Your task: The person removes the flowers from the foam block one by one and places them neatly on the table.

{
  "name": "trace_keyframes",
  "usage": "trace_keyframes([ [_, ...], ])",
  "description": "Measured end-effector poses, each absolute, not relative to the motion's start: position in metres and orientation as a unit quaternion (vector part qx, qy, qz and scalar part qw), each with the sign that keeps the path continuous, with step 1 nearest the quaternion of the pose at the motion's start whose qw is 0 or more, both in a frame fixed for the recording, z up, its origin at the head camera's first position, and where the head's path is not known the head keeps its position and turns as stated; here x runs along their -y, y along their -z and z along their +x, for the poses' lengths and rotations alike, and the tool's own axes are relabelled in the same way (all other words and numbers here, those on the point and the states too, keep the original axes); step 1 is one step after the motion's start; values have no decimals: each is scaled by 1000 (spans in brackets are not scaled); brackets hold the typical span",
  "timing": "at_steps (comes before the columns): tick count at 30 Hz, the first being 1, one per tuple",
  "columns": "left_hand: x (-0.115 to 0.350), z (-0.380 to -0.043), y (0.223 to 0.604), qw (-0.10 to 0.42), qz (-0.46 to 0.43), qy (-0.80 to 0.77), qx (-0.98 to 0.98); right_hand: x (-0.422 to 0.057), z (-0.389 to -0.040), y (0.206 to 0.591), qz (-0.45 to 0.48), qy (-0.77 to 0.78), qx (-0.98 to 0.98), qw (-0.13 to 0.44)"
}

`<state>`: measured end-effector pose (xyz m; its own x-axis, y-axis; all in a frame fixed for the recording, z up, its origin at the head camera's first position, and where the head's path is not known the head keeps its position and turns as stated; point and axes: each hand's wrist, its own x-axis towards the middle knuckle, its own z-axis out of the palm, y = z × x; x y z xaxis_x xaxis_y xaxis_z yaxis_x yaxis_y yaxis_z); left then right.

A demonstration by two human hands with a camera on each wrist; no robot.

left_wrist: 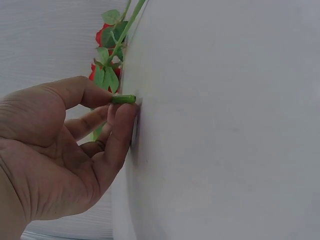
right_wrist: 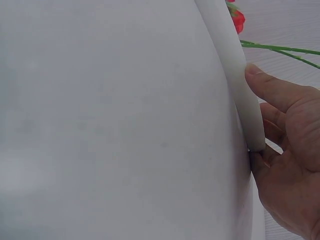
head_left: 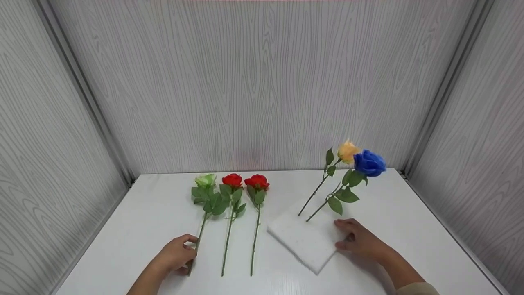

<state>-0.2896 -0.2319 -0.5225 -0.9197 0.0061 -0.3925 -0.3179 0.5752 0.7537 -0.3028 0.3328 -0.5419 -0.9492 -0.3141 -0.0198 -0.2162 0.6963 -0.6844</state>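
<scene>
My left hand (head_left: pixel 177 254) pinches a pale green rose (head_left: pixel 205 180) near the lower end of its stem, between thumb and fingers. The cut stem end (left_wrist: pixel 123 99) pokes out past the fingertips in the left wrist view, close over the table. At the right, my right hand (head_left: pixel 362 241) grips the near right edge of a white foam block (head_left: pixel 305 239), thumb on one side and fingers at the other. A yellow rose (head_left: pixel 348 152) and a blue rose (head_left: pixel 369 163) stand in the block, both leaning to the right.
Two red roses (head_left: pixel 232 180) (head_left: pixel 257 182) lie side by side between the green rose and the block, stems toward me. The white table (head_left: pixel 135 229) is enclosed by a grey wood-grain back panel (head_left: pixel 254 90) and side panels.
</scene>
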Motion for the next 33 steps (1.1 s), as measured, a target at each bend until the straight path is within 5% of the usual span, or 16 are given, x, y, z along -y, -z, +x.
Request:
trace_keyframes([
  [33,229,-292,525,178,-95,-434,-878,-329,-303,542,-96,368,-921,86],
])
